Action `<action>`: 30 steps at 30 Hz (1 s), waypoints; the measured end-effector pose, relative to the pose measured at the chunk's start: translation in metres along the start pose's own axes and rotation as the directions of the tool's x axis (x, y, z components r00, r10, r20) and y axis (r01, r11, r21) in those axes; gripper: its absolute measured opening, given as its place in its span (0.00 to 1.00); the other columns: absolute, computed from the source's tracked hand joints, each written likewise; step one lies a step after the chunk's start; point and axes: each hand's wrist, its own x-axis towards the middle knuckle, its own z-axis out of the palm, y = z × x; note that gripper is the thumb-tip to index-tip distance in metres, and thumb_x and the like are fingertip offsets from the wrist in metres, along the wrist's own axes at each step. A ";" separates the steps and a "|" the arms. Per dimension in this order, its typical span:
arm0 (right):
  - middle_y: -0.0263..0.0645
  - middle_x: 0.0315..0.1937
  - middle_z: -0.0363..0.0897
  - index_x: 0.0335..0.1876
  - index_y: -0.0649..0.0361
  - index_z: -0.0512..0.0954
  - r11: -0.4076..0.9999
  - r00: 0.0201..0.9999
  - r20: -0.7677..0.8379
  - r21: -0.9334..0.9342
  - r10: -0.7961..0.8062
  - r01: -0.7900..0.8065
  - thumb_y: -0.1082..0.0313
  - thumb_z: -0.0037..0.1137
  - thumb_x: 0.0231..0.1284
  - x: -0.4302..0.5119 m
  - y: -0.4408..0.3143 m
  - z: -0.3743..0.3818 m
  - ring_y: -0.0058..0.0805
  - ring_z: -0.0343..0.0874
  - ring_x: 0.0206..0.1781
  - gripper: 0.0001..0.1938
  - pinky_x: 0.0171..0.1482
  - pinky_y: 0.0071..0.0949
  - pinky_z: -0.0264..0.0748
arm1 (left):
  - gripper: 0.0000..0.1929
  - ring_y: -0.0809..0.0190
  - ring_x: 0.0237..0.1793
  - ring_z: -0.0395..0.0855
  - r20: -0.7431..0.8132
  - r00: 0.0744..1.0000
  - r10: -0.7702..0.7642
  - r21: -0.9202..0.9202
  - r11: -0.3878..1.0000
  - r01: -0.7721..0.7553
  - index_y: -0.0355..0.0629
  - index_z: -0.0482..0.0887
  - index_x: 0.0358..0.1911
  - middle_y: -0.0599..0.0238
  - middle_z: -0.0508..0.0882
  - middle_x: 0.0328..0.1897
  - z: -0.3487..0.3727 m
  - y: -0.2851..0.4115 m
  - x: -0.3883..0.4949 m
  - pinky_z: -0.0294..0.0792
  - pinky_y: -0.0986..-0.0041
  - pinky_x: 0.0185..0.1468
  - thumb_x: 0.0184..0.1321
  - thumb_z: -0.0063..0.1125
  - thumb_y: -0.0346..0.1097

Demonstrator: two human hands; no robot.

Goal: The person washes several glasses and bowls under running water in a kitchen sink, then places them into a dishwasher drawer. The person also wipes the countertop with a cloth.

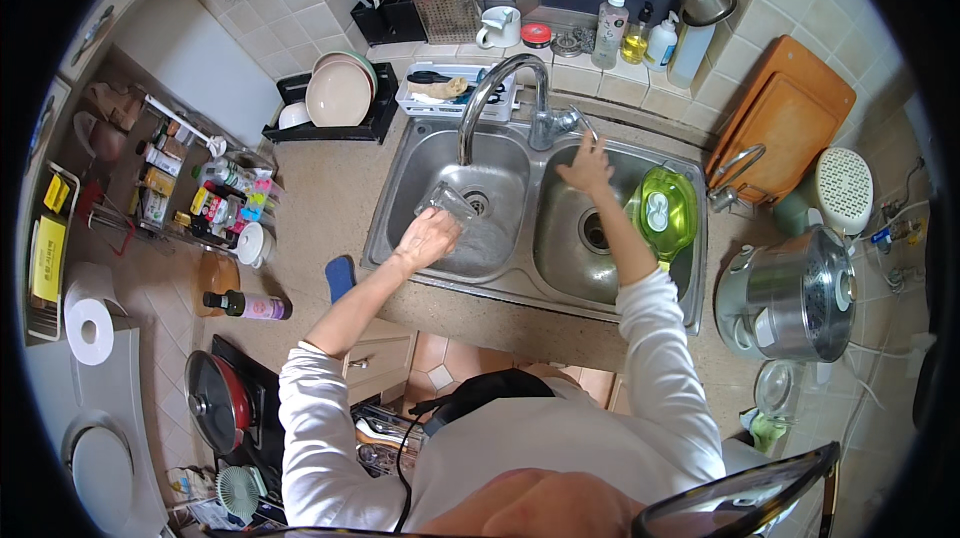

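My left hand (431, 238) holds a clear glass (448, 200), tilted, low in the left basin of a stainless steel double sink (530, 268). Some water lies around the drain there. Above this basin hangs the spout of the chrome faucet (474, 106); whether water runs from it I cannot tell. With fingers spread, my right hand (589, 166) reaches over the right basin, its fingertips just below the faucet's lever (585, 121); contact is unclear. A green transparent pitcher-like container (666, 214) stands at the right side of the right basin.
Behind the sink are a white utensil basket (457, 106), a dish rack (330, 134) with bowls and soap bottles (609, 31). Orange cutting boards (787, 117) lean at the right, near a steel steamer pot (787, 298). A blue sponge (340, 279) and a dark bottle (251, 305) lie left.
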 end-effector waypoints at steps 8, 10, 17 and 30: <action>0.48 0.69 0.55 0.71 0.63 0.52 0.424 0.716 0.324 0.905 -0.618 -0.043 0.63 0.72 0.46 -0.097 -0.090 0.064 0.38 0.57 0.71 0.48 0.69 0.34 0.56 | 0.04 0.68 0.38 0.72 0.049 0.906 0.420 0.276 0.866 -0.416 0.50 0.75 0.28 0.73 0.72 0.29 -0.052 0.002 -0.005 0.65 0.75 0.53 0.48 0.51 0.35; 0.44 0.65 0.60 0.68 0.62 0.56 0.365 0.647 0.291 0.931 -0.705 -0.021 0.67 0.72 0.45 -0.089 -0.095 0.066 0.34 0.60 0.68 0.44 0.67 0.32 0.58 | 0.05 0.68 0.40 0.72 0.049 0.884 0.465 0.324 0.830 -0.455 0.50 0.74 0.30 0.74 0.72 0.30 -0.059 0.006 -0.008 0.66 0.75 0.54 0.48 0.52 0.35; 0.39 0.50 0.74 0.60 0.61 0.63 0.246 0.741 0.042 0.954 -0.670 0.169 0.64 0.78 0.35 -0.099 -0.100 0.076 0.27 0.73 0.52 0.42 0.55 0.29 0.71 | 0.26 0.51 0.64 0.65 -0.273 0.958 -0.092 -0.096 0.993 0.068 0.44 0.75 0.49 0.57 0.70 0.58 -0.095 0.027 -0.008 0.54 0.59 0.71 0.47 0.67 0.48; 0.45 0.54 0.73 0.64 0.62 0.61 0.614 0.731 0.037 0.573 -0.681 0.543 0.51 0.74 0.29 -0.152 -0.111 0.032 0.41 0.70 0.60 0.50 0.71 0.48 0.46 | 0.50 0.50 0.53 0.72 0.396 0.789 -0.469 -0.721 0.373 0.584 0.45 0.62 0.66 0.47 0.73 0.52 -0.098 0.017 0.011 0.66 0.65 0.55 0.36 0.73 0.55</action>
